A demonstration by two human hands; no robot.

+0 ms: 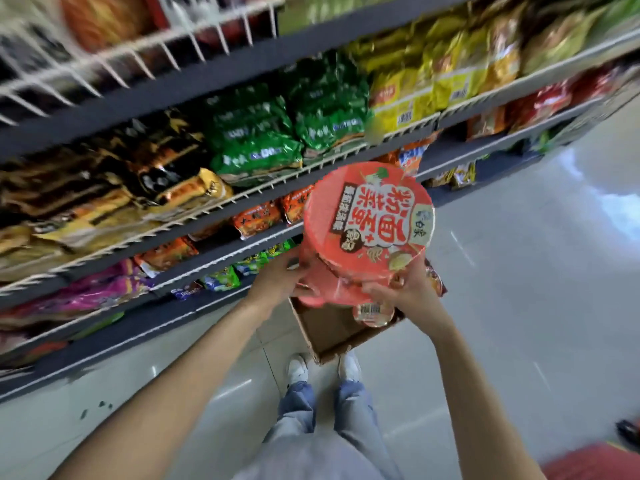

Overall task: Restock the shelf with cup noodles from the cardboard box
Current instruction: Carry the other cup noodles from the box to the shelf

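Both hands holding stack of red cup noodles [369,220] above cardboard box [332,332] on floor. Left hand [282,277] fingers curling round lower cup, right hand [401,287] gripping opp. side. Risk: top cup tilting, prob. sliding off w/ fast lift toward shelf [221,202].

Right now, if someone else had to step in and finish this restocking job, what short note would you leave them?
Left hand: grips the left side of the red cup noodles, held up in front of the shelves.
Right hand: fingers curled round the right side of the same load; there seem to be more red cups stacked under the top one, the count is unclear.
Cardboard box: open on the floor by the feet, directly below the hands; one more cup shows inside.
Done: cups lifted out of the box.
Left: place these on a shelf, then take out the rest.
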